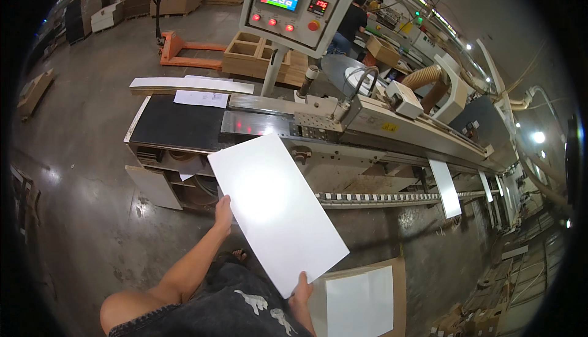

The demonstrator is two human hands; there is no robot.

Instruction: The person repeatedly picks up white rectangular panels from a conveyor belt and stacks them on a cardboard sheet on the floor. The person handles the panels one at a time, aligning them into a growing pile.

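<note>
A white rectangular panel [275,208] is held up between my two hands, slanting from upper left to lower right. My left hand [224,214] is closed on its left edge, with part of the fingers hidden beneath. At the lower edge my right hand [302,289] grips it, thumb on the top face. The panel's far end is close to the metal infeed table [254,126] of a long edge-banding machine [380,122]; whether they touch I cannot tell. Other white panels [360,303] lie on a stack at my lower right.
A control box [297,9] with a lit screen stands on a post beyond the machine. White strips [445,188] stick out along the conveyor [380,199] at right. A black-topped side table [177,122] adjoins the infeed. Farther off are an orange pallet jack [190,51] and another person [350,24].
</note>
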